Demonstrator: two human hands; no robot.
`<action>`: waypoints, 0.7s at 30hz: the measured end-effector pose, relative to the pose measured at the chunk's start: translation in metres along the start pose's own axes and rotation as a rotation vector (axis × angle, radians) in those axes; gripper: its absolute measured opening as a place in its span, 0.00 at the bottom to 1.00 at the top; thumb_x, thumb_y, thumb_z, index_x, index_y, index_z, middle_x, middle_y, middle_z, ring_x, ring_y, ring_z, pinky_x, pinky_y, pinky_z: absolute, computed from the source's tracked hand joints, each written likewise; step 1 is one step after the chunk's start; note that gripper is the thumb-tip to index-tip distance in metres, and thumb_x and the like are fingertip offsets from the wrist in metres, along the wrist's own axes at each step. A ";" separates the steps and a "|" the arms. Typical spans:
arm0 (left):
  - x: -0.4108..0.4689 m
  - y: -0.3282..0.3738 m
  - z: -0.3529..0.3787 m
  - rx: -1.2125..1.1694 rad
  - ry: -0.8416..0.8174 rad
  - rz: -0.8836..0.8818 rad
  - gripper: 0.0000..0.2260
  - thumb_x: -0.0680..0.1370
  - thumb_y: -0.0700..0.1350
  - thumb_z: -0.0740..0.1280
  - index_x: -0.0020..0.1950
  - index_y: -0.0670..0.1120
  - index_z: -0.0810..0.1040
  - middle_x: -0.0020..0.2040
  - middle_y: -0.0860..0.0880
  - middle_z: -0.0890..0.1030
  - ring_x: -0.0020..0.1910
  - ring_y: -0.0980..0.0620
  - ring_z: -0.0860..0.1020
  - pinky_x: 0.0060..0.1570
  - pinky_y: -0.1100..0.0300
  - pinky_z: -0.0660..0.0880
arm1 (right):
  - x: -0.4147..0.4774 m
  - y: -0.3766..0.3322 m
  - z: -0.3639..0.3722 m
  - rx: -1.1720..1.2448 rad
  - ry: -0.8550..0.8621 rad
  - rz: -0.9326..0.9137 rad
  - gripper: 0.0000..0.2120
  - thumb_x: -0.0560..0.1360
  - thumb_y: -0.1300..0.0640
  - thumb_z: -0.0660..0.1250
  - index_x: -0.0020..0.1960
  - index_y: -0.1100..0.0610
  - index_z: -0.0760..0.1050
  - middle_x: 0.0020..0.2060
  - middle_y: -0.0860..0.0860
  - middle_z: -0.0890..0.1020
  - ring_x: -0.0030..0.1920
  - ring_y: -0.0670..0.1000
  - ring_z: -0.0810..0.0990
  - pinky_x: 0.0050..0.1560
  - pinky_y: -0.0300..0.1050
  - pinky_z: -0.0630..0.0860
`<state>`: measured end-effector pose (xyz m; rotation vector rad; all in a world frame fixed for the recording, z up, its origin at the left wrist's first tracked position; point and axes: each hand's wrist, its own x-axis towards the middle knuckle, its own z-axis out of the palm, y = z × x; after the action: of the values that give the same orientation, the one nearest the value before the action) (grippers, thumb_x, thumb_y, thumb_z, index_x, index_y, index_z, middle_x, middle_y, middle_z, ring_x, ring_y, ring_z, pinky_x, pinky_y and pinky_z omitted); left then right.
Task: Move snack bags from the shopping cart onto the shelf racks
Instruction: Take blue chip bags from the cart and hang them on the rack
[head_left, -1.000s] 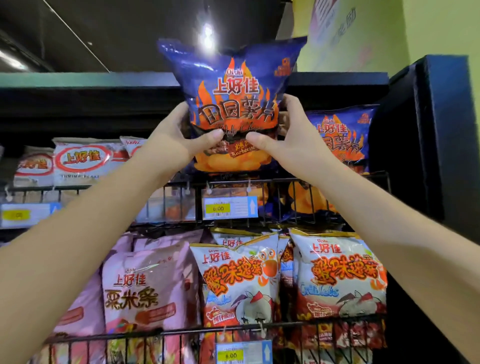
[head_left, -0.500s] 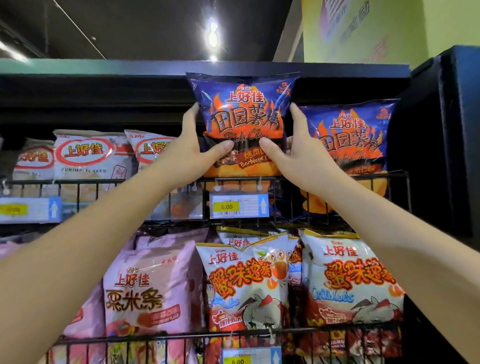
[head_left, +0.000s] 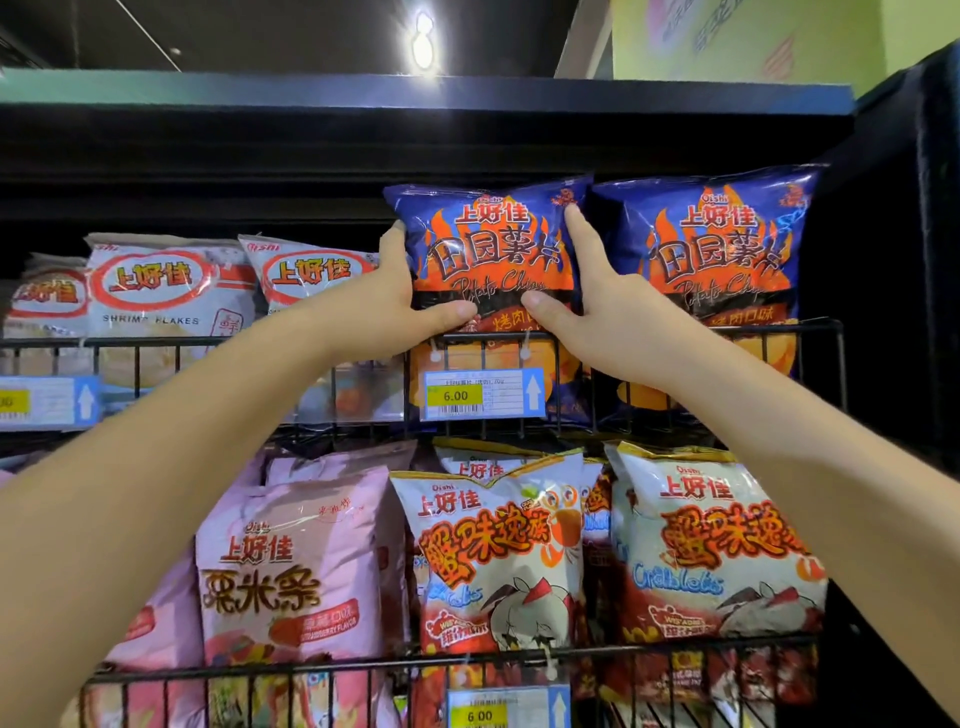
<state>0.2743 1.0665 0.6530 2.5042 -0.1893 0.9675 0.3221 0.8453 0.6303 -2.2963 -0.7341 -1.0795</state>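
Upper rack, far left: white plastic shrimp-flakes bags (head_left: 156, 291) stand upright behind the black wire front rail (head_left: 130, 342). Next right, the left hand (head_left: 387, 306) grasps the left edge of a blue-and-orange foil potato-chip bag (head_left: 493, 244), with its thumb across the front face. The bag stands upright in the upper rack, its lower part behind the rail, directly above a white-and-yellow price tag (head_left: 483, 395) (marked 6.00). The right hand (head_left: 605, 317) grasps the bag's right edge in the same way, one finger extended up the side. Immediately right, touching it, stands a second matching potato-chip bag (head_left: 722, 249). Lower rack: pink snack bags (head_left: 296, 571) at left, white crab-print bags (head_left: 498, 551) at right.
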 end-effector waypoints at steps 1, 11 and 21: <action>0.000 -0.001 0.000 0.008 -0.006 -0.001 0.48 0.78 0.61 0.68 0.83 0.50 0.37 0.75 0.47 0.73 0.56 0.51 0.77 0.58 0.55 0.74 | 0.000 0.000 -0.001 -0.013 -0.014 0.003 0.41 0.83 0.39 0.58 0.82 0.47 0.33 0.37 0.50 0.80 0.32 0.48 0.80 0.30 0.40 0.72; -0.005 0.002 0.000 -0.016 -0.014 0.005 0.47 0.78 0.60 0.69 0.84 0.53 0.38 0.79 0.51 0.67 0.56 0.54 0.74 0.41 0.66 0.71 | -0.002 -0.005 -0.001 -0.047 -0.072 0.048 0.41 0.84 0.41 0.57 0.82 0.51 0.32 0.39 0.51 0.80 0.34 0.50 0.81 0.31 0.43 0.76; -0.030 0.018 0.004 0.211 0.098 0.002 0.42 0.78 0.59 0.71 0.82 0.47 0.51 0.72 0.45 0.75 0.60 0.45 0.78 0.55 0.54 0.73 | -0.022 -0.002 -0.004 -0.066 -0.009 -0.010 0.37 0.82 0.42 0.63 0.82 0.54 0.49 0.54 0.53 0.81 0.44 0.51 0.80 0.42 0.50 0.78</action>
<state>0.2490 1.0477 0.6366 2.6372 -0.0608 1.1622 0.3069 0.8388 0.6156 -2.3570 -0.7247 -1.1141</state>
